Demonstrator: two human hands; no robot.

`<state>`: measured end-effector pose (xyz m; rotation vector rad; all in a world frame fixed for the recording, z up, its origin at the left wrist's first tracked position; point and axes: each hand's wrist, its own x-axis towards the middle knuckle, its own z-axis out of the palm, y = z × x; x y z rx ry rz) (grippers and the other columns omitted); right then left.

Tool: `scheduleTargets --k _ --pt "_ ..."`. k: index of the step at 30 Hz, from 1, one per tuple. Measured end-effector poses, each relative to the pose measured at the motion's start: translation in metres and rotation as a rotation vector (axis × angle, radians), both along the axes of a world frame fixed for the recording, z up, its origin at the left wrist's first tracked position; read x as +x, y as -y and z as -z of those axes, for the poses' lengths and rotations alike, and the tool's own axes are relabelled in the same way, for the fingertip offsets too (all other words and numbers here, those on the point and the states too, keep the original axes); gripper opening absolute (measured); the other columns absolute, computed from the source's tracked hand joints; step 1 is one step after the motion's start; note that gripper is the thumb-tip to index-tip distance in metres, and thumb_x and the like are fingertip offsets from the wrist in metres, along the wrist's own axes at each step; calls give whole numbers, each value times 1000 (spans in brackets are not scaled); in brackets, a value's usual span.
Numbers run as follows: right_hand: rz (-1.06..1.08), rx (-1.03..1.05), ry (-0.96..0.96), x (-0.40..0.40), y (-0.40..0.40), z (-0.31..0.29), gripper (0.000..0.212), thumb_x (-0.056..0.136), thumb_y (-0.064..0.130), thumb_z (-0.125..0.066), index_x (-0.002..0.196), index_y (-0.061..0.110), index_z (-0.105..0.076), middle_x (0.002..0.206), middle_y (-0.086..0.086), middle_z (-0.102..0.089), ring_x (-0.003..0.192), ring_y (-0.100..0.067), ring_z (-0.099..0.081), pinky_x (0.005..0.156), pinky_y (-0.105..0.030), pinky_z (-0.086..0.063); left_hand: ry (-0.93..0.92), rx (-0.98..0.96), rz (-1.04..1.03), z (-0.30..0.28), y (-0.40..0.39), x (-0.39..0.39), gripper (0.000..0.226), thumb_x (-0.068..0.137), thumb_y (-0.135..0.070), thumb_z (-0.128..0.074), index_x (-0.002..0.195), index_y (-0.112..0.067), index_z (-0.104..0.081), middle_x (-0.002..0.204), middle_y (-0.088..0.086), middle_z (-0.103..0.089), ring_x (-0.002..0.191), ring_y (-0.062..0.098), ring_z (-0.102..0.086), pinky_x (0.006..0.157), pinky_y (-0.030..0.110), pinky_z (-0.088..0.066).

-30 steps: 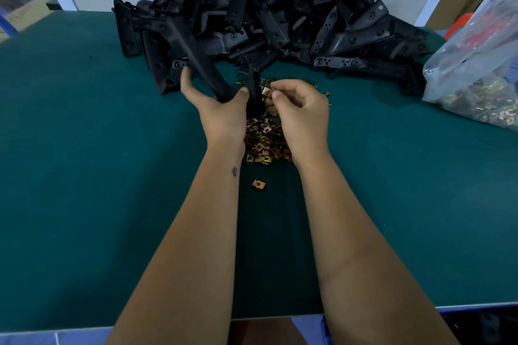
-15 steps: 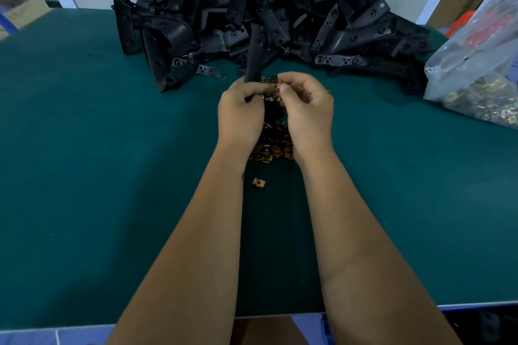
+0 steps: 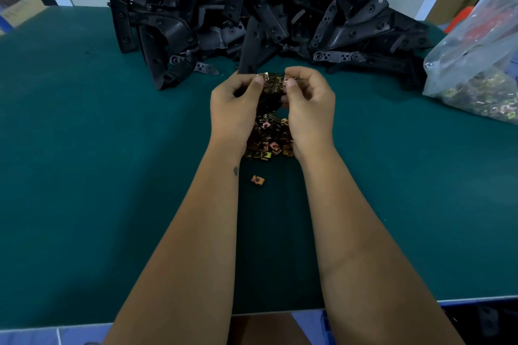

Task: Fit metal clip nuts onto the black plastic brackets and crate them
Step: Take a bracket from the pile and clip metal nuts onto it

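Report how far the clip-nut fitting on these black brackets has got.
Done: no finished bracket or crate is in view. In hand: the left hand grips a bracket while the right hand pinches a clip nut at its end. Left: the big bracket pile, loose nuts and a bag of nuts.

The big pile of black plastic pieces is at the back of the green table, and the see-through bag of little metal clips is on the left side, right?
Not quite. The head view shows the bag of metal clips on the right side, not the left. The pile of black plastic pieces is indeed at the back of the green table.
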<state>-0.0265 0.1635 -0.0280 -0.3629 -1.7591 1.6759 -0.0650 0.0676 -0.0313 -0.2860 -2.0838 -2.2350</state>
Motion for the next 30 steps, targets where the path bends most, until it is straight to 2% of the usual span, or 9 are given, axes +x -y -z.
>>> scheduleTargets --k 1,4,7,11,14,16,21,26,30 --pt "-1 -6 5 0 0 0 19 94 8 -57 98 25 -66 88 5 -64 70 1 -59 73 -20 -53 16 18 -2 0 0 0 14 95 -16 -64 98 -12 -76 95 -2 -74 94 9 -69 90 27 -55" --pt "3 -22 18 -1 1 -1 17 93 9 -61 97 24 -67 87 4 -67 72 -2 -63 72 -19 -53 61 91 -3 -2 0 1 16 92 -11 -67 106 -18 -74 103 -5 -72 100 8 -68 92 26 -55" --pt "-4 -29 24 0 2 -1 16 91 8 -62 92 21 -70 88 2 -70 77 -8 -64 76 -22 -54 105 162 17 -2 2 1 37 89 -7 -69 119 -28 -64 121 1 -66 113 16 -63 101 37 -52" --pt "-23 -107 -31 3 0 -3 17 92 4 -60 91 18 -70 81 1 -68 71 -6 -62 72 -21 -54 249 384 86 -2 5 0 58 84 -6 -75 129 -34 -51 114 5 -67 100 17 -70 88 35 -58" --pt "-14 -214 -78 3 -1 -5 17 93 1 -60 89 15 -69 77 0 -68 68 -5 -63 67 -20 -53 350 595 97 -4 4 -4 60 85 -2 -74 128 -36 -49 108 3 -71 89 13 -73 76 30 -58" --pt "-39 -288 -85 2 -1 -5 17 92 -1 -59 90 12 -69 82 -5 -69 71 -10 -65 68 -22 -53 385 679 116 -4 4 -5 61 86 1 -71 130 -34 -46 114 7 -70 88 13 -73 72 27 -57" --pt "-107 -431 -109 0 0 -4 14 90 -4 -63 86 9 -69 83 -7 -68 77 -17 -66 71 -25 -53 389 734 171 -5 4 -5 72 89 2 -67 143 -33 -36 125 12 -67 95 15 -71 68 25 -56" --pt "-179 -576 -114 2 -1 -6 13 89 -9 -62 94 3 -66 86 -14 -68 73 -17 -70 72 -27 -58 382 788 191 -4 4 -5 67 89 5 -64 141 -31 -40 105 6 -72 88 13 -73 68 27 -57" --pt "-224 -629 -87 4 -2 -9 10 90 -4 -61 89 5 -64 84 -11 -70 72 -18 -71 70 -28 -59 384 782 198 -1 4 -7 69 89 4 -64 144 -31 -39 101 3 -72 88 13 -71 67 26 -56"
